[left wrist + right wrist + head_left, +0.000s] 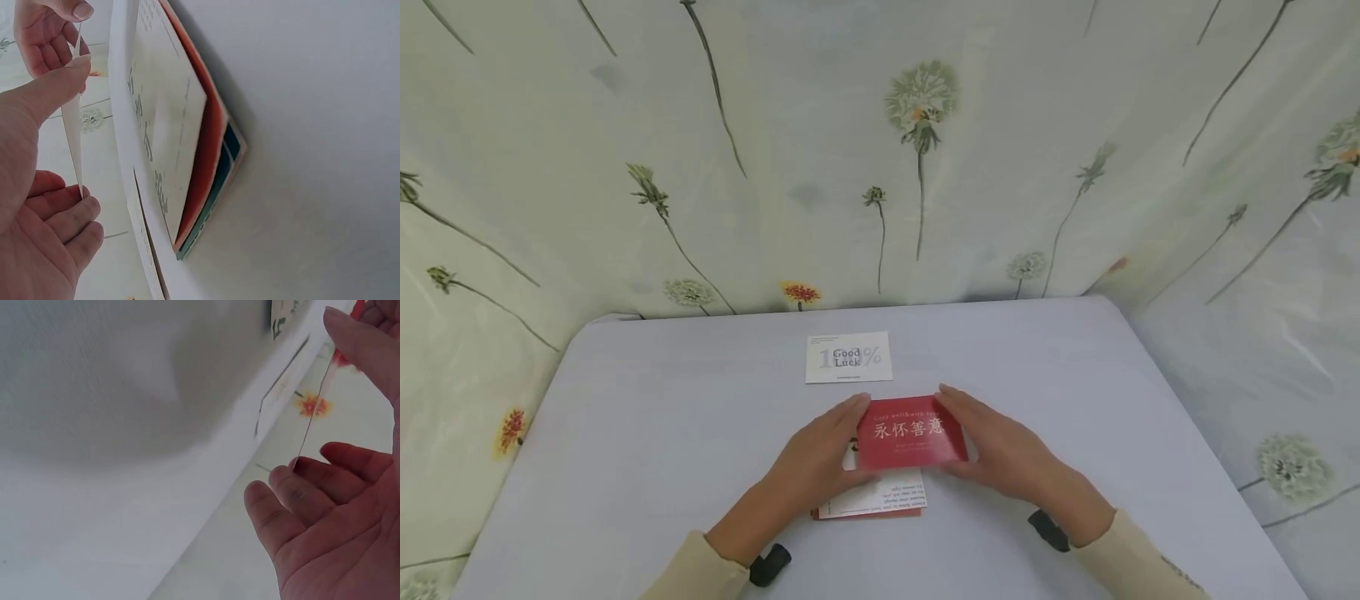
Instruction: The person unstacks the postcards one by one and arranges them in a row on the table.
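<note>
Your left hand (823, 450) and right hand (1002, 447) clamp fingers on the red card (910, 450), above the desk (647, 433), roughly midway between its side edges; the card partly hides the stacked cards (880, 495).

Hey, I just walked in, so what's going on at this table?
A person's left hand and right hand are holding a red card by its two sides, up off the table. A small stack of cards lies below, partly hidden by it in the head view. The Good Luck card lies by itself, farther back.
</note>
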The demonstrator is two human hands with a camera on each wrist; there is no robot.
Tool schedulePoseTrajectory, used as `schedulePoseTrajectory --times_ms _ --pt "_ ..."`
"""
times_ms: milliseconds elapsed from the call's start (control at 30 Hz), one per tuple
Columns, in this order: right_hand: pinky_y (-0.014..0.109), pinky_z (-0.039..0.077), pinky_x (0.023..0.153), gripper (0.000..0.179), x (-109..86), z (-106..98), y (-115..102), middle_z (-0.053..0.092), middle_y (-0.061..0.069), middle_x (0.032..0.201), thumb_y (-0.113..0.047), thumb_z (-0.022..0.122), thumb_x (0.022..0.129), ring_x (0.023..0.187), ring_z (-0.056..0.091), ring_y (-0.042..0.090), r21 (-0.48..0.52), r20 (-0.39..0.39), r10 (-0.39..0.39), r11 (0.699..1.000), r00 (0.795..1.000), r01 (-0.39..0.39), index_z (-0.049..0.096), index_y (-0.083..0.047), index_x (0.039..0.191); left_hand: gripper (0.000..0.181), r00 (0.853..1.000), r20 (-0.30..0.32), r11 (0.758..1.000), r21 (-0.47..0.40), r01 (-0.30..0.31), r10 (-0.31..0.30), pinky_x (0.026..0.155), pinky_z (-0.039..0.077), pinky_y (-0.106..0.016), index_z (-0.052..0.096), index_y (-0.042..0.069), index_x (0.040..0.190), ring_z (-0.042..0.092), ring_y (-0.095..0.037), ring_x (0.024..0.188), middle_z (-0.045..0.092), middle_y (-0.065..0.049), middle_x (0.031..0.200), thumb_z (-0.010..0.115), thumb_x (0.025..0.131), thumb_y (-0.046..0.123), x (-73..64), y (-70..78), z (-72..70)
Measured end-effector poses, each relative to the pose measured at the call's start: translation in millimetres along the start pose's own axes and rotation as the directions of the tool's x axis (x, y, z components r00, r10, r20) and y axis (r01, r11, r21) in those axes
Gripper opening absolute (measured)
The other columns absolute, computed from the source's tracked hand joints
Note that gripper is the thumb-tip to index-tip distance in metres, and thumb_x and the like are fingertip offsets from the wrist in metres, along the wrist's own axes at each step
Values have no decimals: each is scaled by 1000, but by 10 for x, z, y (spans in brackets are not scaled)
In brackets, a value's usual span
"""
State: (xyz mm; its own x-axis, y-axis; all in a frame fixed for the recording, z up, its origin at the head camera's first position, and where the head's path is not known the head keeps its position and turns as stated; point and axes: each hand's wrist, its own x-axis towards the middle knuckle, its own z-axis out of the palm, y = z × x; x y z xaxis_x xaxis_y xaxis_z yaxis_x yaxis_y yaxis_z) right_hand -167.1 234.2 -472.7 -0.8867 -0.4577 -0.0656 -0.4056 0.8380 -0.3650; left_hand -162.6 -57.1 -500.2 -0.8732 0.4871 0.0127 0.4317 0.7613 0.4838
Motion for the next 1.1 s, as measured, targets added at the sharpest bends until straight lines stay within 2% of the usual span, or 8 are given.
schedulePoseTrajectory --times_ms 200,500,867,1100 --pt "48 59 98 101 17 -29 70 44 11 162 -33 93 79 145 46 33 -18 -17 4 1000 1000 -5 39 -10 161 104 1000 5 1000 0 -14 14 110 50 -44 32 12 165 43 -25 148 39 -5 166 89 83 43 99 20 8" --pt "50 58 99 103 50 -116 172 44 13 161 -30 94 77 146 45 35 -15 -35 18 1000 999 -18 38 -10 161 102 999 32 1000 -3 -22 22 117 42 -42 28 15 167 35 -22 153 32 0 170 85 87 44 285 24 2" --pt "50 59 96 102 104 -185 330 39 14 164 -26 93 80 148 41 36 -23 -28 35 999 999 -36 35 -10 162 100 999 31 999 -10 -33 33 116 44 -41 30 13 166 36 -22 153 32 -2 170 85 88 41 490 75 16" --pt "51 58 97 101 202 -255 420 36 14 166 -26 92 80 150 37 36 -28 -23 53 998 998 -53 35 -9 163 101 999 27 997 60 -44 43 117 42 -38 29 13 166 35 -21 153 34 -3 169 85 88 43 680 79 13"
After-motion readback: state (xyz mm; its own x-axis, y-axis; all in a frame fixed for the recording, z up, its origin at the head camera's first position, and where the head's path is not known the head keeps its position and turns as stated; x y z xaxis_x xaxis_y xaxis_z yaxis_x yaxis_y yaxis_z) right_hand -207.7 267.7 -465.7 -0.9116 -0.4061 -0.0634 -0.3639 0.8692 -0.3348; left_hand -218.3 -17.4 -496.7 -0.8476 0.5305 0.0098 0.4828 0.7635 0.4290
